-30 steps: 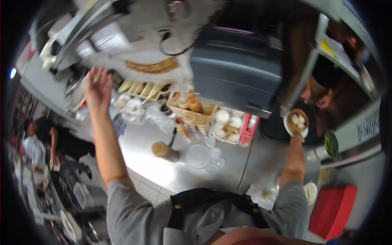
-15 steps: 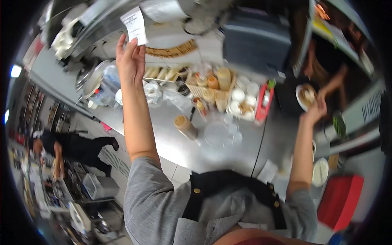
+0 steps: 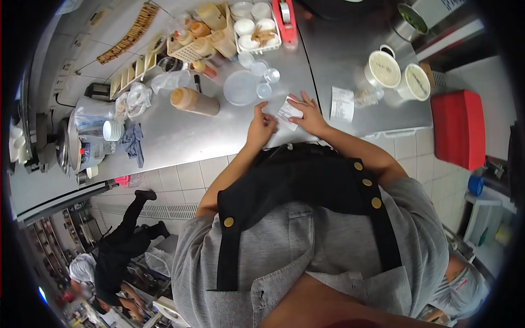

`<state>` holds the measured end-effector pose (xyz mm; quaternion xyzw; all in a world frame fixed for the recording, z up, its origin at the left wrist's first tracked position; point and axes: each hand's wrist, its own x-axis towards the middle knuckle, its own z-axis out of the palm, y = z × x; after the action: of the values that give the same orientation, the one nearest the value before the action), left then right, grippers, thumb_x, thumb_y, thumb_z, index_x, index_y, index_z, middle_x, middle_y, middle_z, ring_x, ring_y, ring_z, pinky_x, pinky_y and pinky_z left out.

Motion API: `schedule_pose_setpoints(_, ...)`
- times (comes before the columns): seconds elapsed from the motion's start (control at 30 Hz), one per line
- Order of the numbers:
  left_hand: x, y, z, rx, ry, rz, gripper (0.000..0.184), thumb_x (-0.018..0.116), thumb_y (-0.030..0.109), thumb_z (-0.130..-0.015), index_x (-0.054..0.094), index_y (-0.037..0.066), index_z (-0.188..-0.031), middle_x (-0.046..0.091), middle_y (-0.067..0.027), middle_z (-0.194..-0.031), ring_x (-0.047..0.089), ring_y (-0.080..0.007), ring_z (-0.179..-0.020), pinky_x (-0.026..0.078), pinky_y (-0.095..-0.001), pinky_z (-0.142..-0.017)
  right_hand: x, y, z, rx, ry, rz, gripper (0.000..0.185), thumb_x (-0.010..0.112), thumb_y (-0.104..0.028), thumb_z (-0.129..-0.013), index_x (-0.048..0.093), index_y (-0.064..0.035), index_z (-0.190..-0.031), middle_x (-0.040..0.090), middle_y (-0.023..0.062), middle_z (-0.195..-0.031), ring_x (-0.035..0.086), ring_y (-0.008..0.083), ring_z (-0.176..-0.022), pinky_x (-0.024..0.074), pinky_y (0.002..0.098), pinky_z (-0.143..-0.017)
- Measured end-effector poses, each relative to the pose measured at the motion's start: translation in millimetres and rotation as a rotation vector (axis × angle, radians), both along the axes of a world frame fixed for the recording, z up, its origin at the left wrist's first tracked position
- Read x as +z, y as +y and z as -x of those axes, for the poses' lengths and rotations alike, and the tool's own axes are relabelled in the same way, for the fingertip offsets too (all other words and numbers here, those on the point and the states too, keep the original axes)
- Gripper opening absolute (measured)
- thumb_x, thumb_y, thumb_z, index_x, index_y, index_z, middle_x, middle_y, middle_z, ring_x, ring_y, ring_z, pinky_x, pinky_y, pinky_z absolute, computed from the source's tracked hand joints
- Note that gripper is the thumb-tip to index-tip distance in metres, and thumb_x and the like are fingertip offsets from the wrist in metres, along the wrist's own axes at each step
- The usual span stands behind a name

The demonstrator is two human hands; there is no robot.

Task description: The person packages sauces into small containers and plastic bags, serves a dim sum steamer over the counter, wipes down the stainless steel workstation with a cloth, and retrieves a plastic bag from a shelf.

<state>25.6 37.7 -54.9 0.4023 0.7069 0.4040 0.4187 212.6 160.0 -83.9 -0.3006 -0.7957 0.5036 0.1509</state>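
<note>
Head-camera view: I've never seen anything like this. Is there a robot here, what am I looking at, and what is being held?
No robot here: just a person's two bare hands. The camera is worn on the head and looks forward and down, so the person's own chest shows at the bottom and the edges look curved.

On the shiny metal counter, the right hand holds a printed slip. The left hand is at the slip's other side; whether it grips the paper is hard to tell.

Beyond the hands lie some clear round lids and a squeeze bottle on its side. To the right are another slip and two lidded tubs.
</note>
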Motion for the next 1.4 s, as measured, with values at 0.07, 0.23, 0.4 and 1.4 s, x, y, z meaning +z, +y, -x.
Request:
schedule_pose_setpoints(0.07,-18.8,-3.9,9.4,-0.022,0.141,0.1,0.058,0.059,0.011,-0.089,0.038,0.015,-0.143,0.067,-0.017,-0.08,0.069,-0.0319,-0.074,0.054,-0.0444,-0.069,7.3,-9.7,-8.9,-0.005,-0.36,-0.306,0.077,0.08,-0.03,-0.081,0.047,-0.0191,-0.15,0.032,-0.0012,-0.164,0.01,0.0298,-0.156,0.0125,0.0546,-0.123)
schedule_pose_setpoints(0.23,12.5,-5.7,-17.0,-0.199,0.436,0.257,0.055,0.051,0.016,-0.089,0.04,0.026,-0.143,0.071,-0.024,-0.093,0.068,-0.0447,-0.086,0.051,-0.0565,-0.076,-3.7,-14.7,-13.5,-0.045,-0.318,-0.337,0.084,0.081,-0.039,-0.077,0.046,-0.0203,-0.151,0.031,-0.0079,-0.163,0.009,0.0263,-0.156,0.0072,0.0555,-0.124)
schedule_pose_setpoints(0.4,5.0,-12.9,-47.2,-0.467,0.623,0.183,0.056,0.052,0.018,-0.089,0.043,0.031,-0.142,0.071,-0.0231,-0.09,0.07,-0.0439,-0.082,0.053,-0.0559,-0.075,-2.6,-14.3,-12.7,-0.037,-0.368,-0.341,0.086,0.081,-0.043,-0.076,0.045,-0.0235,-0.151,0.031,-0.0092,-0.163,0.01,0.0254,-0.156,0.008,0.0546,-0.124)
schedule_pose_setpoints(1.4,36.4,-132.8,164.0,0.243,0.045,-0.164,0.041,0.046,0.002,-0.09,0.058,0.003,-0.129,0.065,-0.0071,-0.072,0.064,-0.017,-0.071,0.05,-0.0304,-0.074,730.2,124.3,243.0,-0.35,1.036,-0.768,0.037,0.074,-0.003,-0.087,0.068,-0.0002,-0.123,0.07,0.0144,-0.118,0.066,0.0215,-0.108,0.0517,0.0319,-0.094)
